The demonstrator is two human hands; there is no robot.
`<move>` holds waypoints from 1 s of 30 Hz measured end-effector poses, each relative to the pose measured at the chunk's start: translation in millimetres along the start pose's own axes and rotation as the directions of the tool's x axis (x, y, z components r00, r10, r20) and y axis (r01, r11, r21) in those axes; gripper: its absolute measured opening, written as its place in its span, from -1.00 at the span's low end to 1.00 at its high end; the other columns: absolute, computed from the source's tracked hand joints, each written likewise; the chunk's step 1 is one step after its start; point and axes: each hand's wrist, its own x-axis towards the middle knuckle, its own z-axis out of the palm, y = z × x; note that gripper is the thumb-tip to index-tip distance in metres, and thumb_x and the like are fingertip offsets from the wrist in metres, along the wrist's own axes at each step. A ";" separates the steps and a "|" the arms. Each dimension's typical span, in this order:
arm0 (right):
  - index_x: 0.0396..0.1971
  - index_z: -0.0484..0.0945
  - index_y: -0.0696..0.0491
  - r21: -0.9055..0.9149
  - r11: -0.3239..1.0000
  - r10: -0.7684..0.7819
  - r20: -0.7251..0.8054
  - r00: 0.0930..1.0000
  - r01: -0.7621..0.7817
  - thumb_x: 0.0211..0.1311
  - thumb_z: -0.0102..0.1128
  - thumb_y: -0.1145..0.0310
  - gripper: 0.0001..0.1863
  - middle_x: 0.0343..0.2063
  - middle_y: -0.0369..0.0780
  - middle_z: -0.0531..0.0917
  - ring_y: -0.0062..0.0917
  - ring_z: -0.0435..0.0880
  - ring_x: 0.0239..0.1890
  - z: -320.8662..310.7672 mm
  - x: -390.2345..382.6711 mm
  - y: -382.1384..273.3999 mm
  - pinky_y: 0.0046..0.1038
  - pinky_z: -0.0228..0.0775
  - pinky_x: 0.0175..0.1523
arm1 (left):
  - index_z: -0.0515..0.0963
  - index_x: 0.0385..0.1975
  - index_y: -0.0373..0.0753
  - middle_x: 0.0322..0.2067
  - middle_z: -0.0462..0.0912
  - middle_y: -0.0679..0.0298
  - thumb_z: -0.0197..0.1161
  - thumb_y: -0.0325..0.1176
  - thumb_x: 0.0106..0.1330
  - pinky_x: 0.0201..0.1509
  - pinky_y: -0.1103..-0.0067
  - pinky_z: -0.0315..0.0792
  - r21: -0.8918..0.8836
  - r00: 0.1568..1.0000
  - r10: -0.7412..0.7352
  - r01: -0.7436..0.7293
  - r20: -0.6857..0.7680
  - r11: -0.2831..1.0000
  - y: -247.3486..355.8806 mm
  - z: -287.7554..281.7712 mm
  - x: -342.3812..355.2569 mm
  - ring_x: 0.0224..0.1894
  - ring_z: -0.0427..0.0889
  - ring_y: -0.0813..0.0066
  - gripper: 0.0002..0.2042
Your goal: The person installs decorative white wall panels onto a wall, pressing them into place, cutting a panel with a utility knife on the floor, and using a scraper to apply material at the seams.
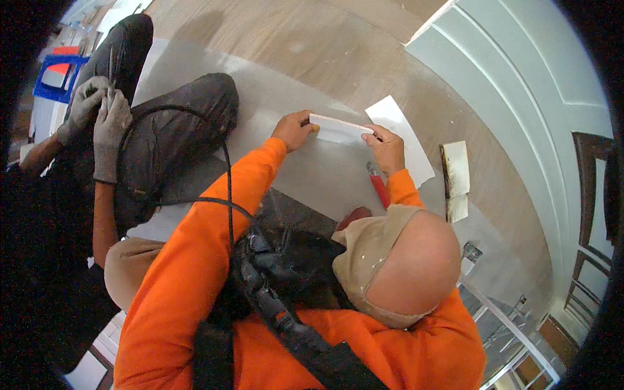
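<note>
A short, narrow white strip (340, 122) with a rough, pinkish-brown long edge is stretched between my two hands above the dusty floor. My left hand (294, 130) pinches its left end between thumb and fingers. At the other end my right hand (388, 148) grips it in the same way. Just below my right hand lies a hand tool with red handles (379, 186) and a grey metal head; its exact kind is unclear. A larger white sheet (413, 144) lies flat on the floor, partly behind my right hand.
Close on my left sits a co-worker in dark trousers; their gloved hands (107, 117) hold a thin pointed object. A black cable (229, 175) loops across my left arm. White offcuts (457, 185) lie to the right, before a pale panelled wall (513, 71). A metal frame (513, 331) stands lower right.
</note>
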 end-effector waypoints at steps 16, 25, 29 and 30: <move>0.00 0.57 0.01 -0.487 0.674 -0.484 0.277 0.830 0.556 0.24 -0.02 0.34 -0.65 -0.24 -0.12 0.65 -0.20 0.58 -0.11 -4.6 38.0 7.9 -0.27 0.50 -0.05 | 0.63 -0.07 0.02 -0.15 0.69 0.14 0.20 -0.40 0.23 -0.06 0.30 0.53 0.269 0.987 0.130 -0.152 0.097 0.951 -24.7 0.1 38.7 -0.12 0.68 0.12 -0.72; -0.34 0.62 0.05 -0.623 0.312 -0.777 0.268 0.570 0.718 0.26 0.05 0.34 -0.83 -0.34 -0.12 0.66 -0.22 0.62 -0.24 -100.5 114.4 -71.0 -0.20 0.47 -0.13 | 0.62 -0.08 -0.05 -0.25 0.67 0.05 0.21 -0.15 0.27 -0.10 0.25 0.48 0.381 0.945 0.325 -0.317 0.045 0.869 92.0 -67.7 116.0 -0.15 0.63 0.03 -0.72; -0.30 0.64 0.04 -0.862 0.302 -0.734 0.062 0.676 0.408 0.28 0.01 0.36 -0.80 -0.36 -0.15 0.67 -0.25 0.61 -0.28 -191.5 146.8 -156.0 -0.24 0.48 -0.15 | 0.34 0.22 -0.20 0.00 0.55 -0.01 0.33 -0.12 0.17 0.03 0.26 0.47 -0.088 0.885 0.414 -0.440 -0.213 0.894 178.0 -86.9 157.9 -0.01 0.57 0.05 -0.37; -0.21 0.65 0.00 -0.757 0.427 -0.760 -0.004 0.650 0.495 0.26 0.00 0.33 -0.75 -0.24 -0.11 0.69 -0.22 0.63 -0.23 -212.4 155.9 -178.6 -0.20 0.48 -0.09 | 0.23 0.31 -0.24 0.10 0.48 -0.05 0.36 -0.10 0.15 0.11 0.26 0.45 -0.349 0.849 0.394 -0.510 -0.352 0.786 192.4 -89.7 169.0 0.05 0.54 0.05 -0.26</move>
